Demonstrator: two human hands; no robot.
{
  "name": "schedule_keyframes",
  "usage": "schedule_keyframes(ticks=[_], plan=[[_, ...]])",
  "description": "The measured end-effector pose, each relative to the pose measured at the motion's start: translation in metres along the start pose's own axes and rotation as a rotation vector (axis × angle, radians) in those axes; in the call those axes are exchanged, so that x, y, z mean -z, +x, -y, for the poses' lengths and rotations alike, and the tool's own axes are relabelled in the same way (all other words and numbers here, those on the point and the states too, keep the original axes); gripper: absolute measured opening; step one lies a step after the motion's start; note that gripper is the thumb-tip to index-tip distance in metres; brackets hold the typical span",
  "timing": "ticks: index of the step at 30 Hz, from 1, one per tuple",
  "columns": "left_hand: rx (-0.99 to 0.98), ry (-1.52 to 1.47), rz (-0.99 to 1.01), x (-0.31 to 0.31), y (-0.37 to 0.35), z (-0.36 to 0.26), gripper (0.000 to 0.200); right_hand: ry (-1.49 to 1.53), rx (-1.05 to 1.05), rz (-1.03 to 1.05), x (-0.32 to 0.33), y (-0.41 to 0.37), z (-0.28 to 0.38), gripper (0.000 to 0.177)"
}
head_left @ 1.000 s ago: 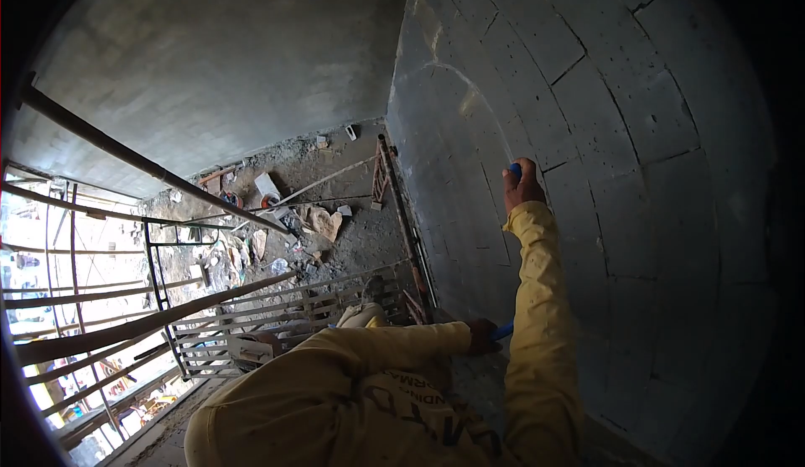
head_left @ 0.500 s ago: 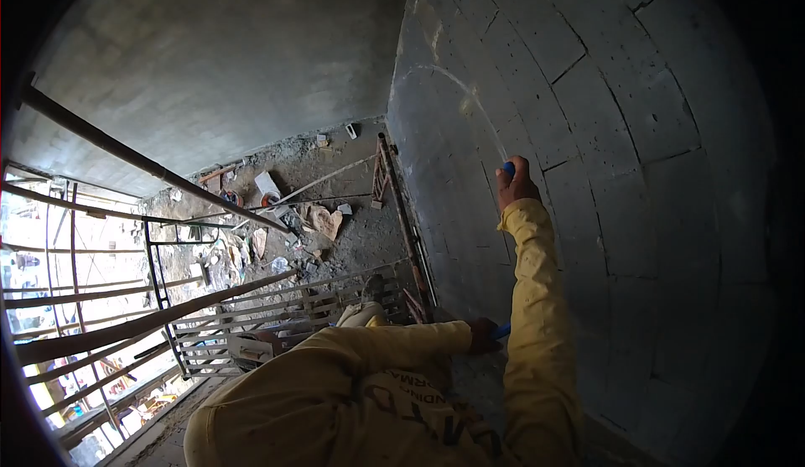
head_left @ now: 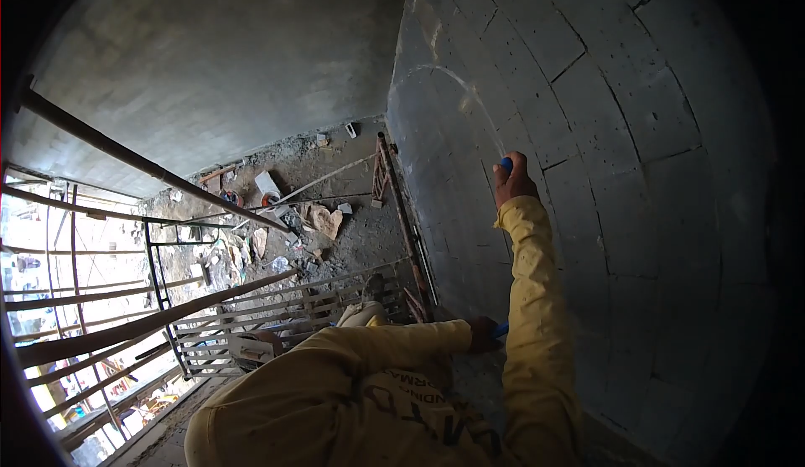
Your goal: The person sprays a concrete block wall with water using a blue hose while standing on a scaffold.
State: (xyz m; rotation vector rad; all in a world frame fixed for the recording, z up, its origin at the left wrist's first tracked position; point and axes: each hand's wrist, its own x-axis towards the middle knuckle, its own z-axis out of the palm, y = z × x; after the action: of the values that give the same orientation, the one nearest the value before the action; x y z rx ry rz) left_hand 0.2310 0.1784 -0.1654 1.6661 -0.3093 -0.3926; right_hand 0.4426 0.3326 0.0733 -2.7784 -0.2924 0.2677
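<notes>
My right hand (head_left: 516,179), on a raised arm, is closed around a blue hose (head_left: 506,163) close to the block wall (head_left: 620,207). From the hose end a thin water jet (head_left: 485,115) arcs up and left along the wall, where wet streaks show. Lower down, my left hand (head_left: 483,335) is closed on a blue length (head_left: 501,330), which looks like the same hose. The part between the hands is hidden behind my right sleeve. Both sleeves are yellow.
My shoe (head_left: 374,287) is on a slatted metal platform (head_left: 277,306). Scaffold poles (head_left: 151,161) cross the left side. Far below, rubble, torn bags (head_left: 323,220) and a white block (head_left: 267,184) litter the floor. A smooth grey wall (head_left: 251,56) rises opposite.
My right hand has shifted very slightly up and left with the hose, and the water jet has moved with it. My left hand stays in place.
</notes>
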Motion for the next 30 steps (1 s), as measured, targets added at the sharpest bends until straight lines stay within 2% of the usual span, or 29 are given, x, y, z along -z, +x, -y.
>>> schedule_keyframes(ticks=[3, 5, 8, 11, 15, 19, 30], plan=[[0.108, -0.024, 0.022, 0.012, -0.005, -0.019, 0.038, 0.009, 0.013, -0.012, 0.004, -0.002, 0.003, 0.033], [0.327, -0.040, 0.083, 0.072, -0.030, -0.101, 0.038, 0.019, 0.011, -0.021, 0.006, -0.004, 0.005, 0.032], [0.031, -0.004, -0.015, 0.002, -0.002, -0.003, 0.038, 0.035, 0.016, -0.033, 0.010, -0.007, 0.008, 0.032], [0.129, 0.026, 0.065, 0.033, -0.013, -0.043, 0.038, 0.043, 0.020, -0.040, 0.011, -0.007, 0.009, 0.033], [0.042, 0.010, 0.007, 0.012, -0.005, -0.014, 0.039, 0.052, 0.025, -0.042, 0.011, -0.009, 0.009, 0.033], [0.061, 0.013, -0.032, 0.009, -0.007, -0.016, 0.039, 0.047, 0.026, -0.036, 0.013, -0.011, 0.009, 0.033], [0.098, 0.011, 0.020, 0.014, -0.010, -0.030, 0.038, 0.046, 0.027, -0.065, 0.022, -0.018, 0.004, 0.033]])
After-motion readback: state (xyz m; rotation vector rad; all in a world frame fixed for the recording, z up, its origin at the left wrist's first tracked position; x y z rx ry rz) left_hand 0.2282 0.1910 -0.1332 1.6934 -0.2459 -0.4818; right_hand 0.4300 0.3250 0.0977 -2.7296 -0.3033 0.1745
